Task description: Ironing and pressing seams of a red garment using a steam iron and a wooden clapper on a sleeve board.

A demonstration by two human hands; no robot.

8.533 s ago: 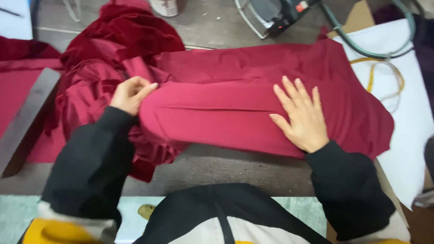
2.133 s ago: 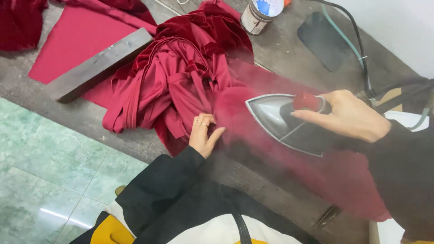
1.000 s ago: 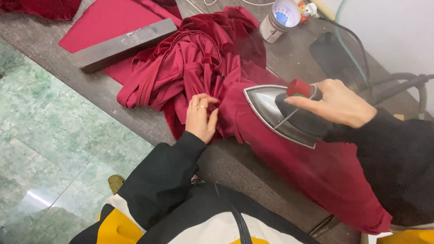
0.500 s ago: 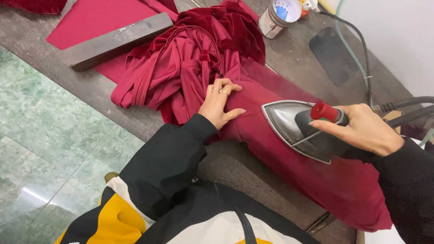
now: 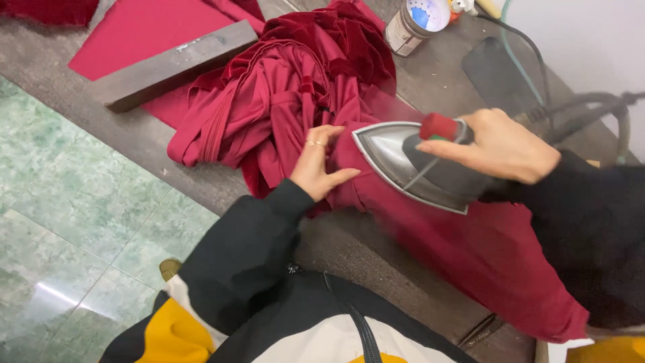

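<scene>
One package is seen: a round can (image 5: pixel 411 25) at the top of the view, set on the grey table (image 5: pixel 101 144) just past the heap of red cloth (image 5: pixel 302 87). Its side is wrapped in a brown and white label (image 5: pixel 402 35). Its top is covered by a pale lid with a blue patch. No signs or screens are seen.

A silver steam iron (image 5: pixel 410 161) with a red knob rests flat, tip leftward, on the smoothed end of a dark red garment (image 5: pixel 430 228) (its other end lies bunched in folds).
</scene>
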